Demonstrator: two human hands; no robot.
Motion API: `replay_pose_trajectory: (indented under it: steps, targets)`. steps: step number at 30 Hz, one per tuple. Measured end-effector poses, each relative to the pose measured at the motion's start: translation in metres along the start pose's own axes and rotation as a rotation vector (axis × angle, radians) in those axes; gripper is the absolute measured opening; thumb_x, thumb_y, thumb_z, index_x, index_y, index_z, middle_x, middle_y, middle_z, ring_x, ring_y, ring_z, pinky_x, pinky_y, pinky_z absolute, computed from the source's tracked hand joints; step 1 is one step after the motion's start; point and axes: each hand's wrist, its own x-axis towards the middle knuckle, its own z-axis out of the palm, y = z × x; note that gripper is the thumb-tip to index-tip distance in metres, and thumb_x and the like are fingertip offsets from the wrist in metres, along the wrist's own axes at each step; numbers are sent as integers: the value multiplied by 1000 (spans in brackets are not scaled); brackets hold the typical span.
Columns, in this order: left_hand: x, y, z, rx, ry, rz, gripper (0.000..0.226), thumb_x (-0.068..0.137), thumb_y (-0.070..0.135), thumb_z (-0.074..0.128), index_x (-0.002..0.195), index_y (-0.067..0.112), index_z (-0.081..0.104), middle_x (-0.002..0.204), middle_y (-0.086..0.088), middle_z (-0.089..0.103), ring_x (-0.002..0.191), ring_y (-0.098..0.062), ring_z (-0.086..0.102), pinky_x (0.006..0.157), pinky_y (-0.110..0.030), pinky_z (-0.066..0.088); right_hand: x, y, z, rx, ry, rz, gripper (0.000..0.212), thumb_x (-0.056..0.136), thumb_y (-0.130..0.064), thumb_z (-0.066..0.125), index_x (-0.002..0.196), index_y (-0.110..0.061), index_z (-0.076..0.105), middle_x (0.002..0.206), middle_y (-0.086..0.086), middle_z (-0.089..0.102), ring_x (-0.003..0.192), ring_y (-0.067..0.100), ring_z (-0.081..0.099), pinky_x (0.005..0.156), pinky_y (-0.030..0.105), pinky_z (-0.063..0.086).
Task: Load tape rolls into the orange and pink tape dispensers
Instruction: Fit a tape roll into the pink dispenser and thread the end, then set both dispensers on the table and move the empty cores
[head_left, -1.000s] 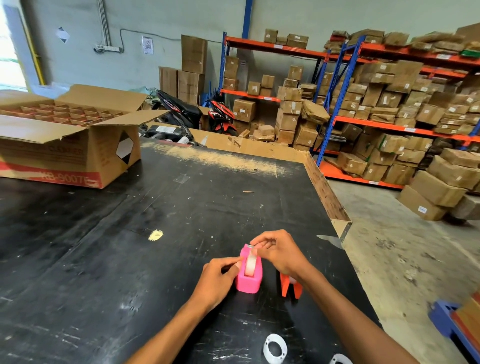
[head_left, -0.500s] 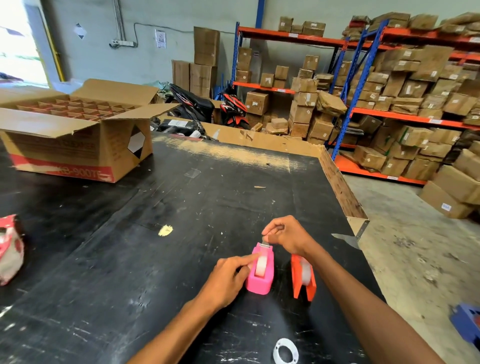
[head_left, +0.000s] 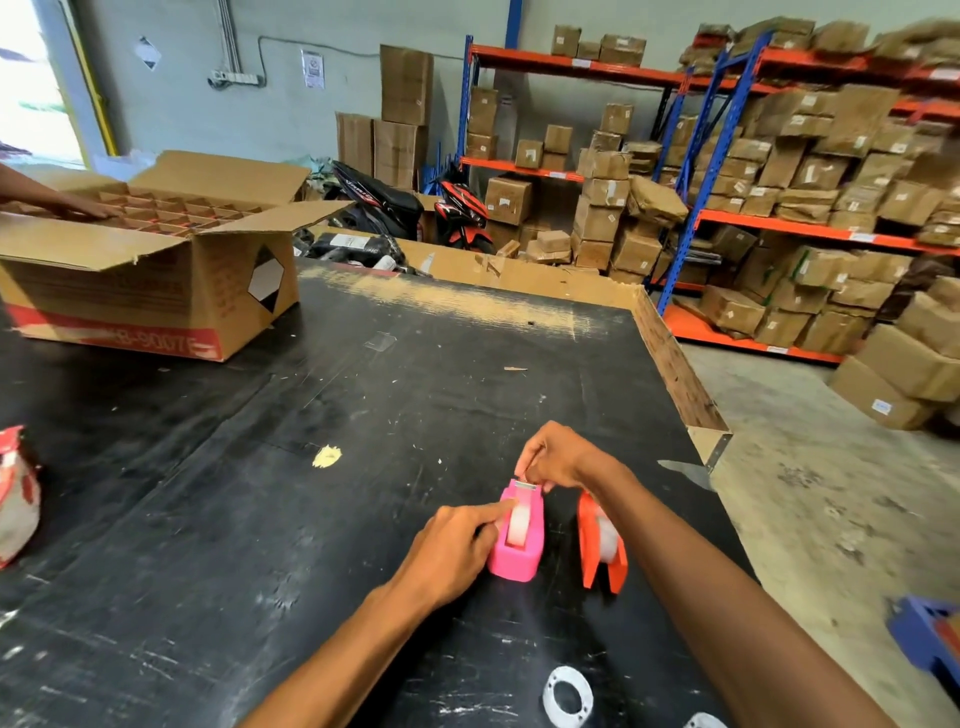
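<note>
Pink dispenser (head_left: 517, 540) w/ both hands on it, left hand (head_left: 452, 551) bracing, right hand (head_left: 558, 460) pinching tape; orange dispenser (head_left: 600, 551) beside.

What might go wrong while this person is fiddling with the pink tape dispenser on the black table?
The right hand pinches at the cutter end of the pink dispenser, so the blade might nick a fingertip. The left hand steadies it with little more than a finger, so it may tip. The right forearm passes close over the orange dispenser and could knock it.

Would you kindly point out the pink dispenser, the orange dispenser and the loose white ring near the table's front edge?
pink dispenser (head_left: 511, 564): head view, near end of its body.
orange dispenser (head_left: 589, 545): head view, its left side wall.
white ring (head_left: 551, 699): head view, left part of its band.
</note>
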Motion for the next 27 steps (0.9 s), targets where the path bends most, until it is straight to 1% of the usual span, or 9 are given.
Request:
replay_pose_trajectory:
  steps: [2,4,7,11,15,18,22,24,27]
  targets:
    - [1,-1,0,3,2,10,47,90,19,40,128,46,50,104,-7,70,103,-31,62,86,-42,53,-8,-2,-4,-7,78,-14,20,77,4,61,67,-9,73,47,-7,62,37,-1,53,44,12,47]
    - [2,-1,1,4,15,18,47,90,20,40,129,46,48,113,-3,71,110,-27,63,89,-42,52,-18,0,-9,-6,206,-61,17,78,3,60,74,-4,75,52,-10,69,48,-4,59,58,16,52]
    - [5,0,4,12,18,8,45,92,18,41,130,39,52,119,-4,70,113,-29,62,91,-43,52,-40,10,-11,16,379,-83,13,79,-5,62,82,-8,75,81,7,76,79,14,69,82,31,56]
    - [12,0,6,32,0,14,46,92,18,41,133,36,52,128,-3,67,118,-28,59,95,-42,50,-77,28,-7,-46,402,57,37,79,-31,70,112,-15,66,102,9,69,100,26,64,80,30,46]
    - [15,-2,7,24,-18,36,45,92,18,41,132,36,52,133,2,63,123,-27,57,98,-42,49,-107,43,4,27,417,72,49,78,-30,71,122,-13,60,90,7,61,89,19,58,84,32,46]
    - [13,-3,5,-21,-16,45,45,97,24,37,141,31,41,139,0,58,131,-26,50,105,-38,43,-124,49,5,84,498,52,45,80,-24,70,123,-13,60,93,0,57,82,15,55,82,29,46]
    - [-1,2,2,1,133,118,47,97,23,44,144,20,40,143,-4,50,134,-21,42,109,-30,32,-154,60,2,76,538,47,35,80,-25,72,111,-11,66,85,1,60,71,12,53,73,25,43]
    - [-13,10,0,36,174,178,48,91,34,43,136,21,52,133,-1,54,127,-17,44,104,-29,36,-173,65,1,21,469,46,31,81,-26,72,107,-9,69,79,0,62,71,12,55,71,23,41]
    - [-33,26,2,35,82,261,43,85,40,47,118,19,67,114,3,64,107,-14,54,92,-29,45,-201,68,3,-92,270,91,31,82,-31,70,105,-11,69,84,4,69,79,16,62,73,25,46]
